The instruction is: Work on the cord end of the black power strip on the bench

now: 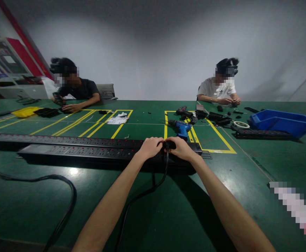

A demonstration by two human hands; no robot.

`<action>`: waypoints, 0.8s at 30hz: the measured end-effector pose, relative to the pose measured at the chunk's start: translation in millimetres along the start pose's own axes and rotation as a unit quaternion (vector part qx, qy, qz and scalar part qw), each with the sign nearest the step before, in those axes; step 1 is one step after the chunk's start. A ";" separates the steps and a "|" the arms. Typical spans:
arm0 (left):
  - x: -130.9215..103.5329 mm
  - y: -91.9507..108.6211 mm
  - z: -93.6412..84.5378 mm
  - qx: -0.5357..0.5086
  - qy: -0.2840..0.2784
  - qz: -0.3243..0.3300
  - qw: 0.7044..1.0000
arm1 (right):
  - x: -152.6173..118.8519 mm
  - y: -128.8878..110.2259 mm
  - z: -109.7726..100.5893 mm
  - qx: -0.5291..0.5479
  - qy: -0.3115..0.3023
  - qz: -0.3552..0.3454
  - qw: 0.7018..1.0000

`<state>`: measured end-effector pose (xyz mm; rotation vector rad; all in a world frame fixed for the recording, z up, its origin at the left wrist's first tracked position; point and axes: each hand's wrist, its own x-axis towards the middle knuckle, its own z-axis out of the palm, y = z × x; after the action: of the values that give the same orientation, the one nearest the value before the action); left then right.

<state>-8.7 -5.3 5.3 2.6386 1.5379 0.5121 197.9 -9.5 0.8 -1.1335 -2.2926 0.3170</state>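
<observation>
Two long black power strips lie side by side across the green table. Over the right part of the nearer power strip [89, 152], both my hands meet at a black plug [167, 145]. My left hand [150, 147] is closed, its curled fingers against the plug's left side. From the other side my right hand [180, 148] pinches it. Fingers hide most of the plug, and I cannot tell whether it sits in a socket. Its black cable [165, 171] hangs down toward me across the table. Behind lies the farther power strip [63, 138], partly covered by my hands.
Beyond the strips lie a blue cordless drill [180, 127], black parts [218, 118] and white paper [118, 119]. A blue bin [281, 120] stands right, a yellow tray [25, 112] left. A loose cable [71, 196] curves at front left. Two people sit opposite.
</observation>
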 end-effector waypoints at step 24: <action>-1.0 -5.5 3.7 -0.030 -0.001 0.004 1.000 | 2.2 -1.8 -7.0 0.120 -0.001 0.019 0.993</action>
<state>-12.6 -2.9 0.4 2.6001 1.4890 0.5473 199.7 -9.1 8.1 -1.0555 -2.1665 0.5906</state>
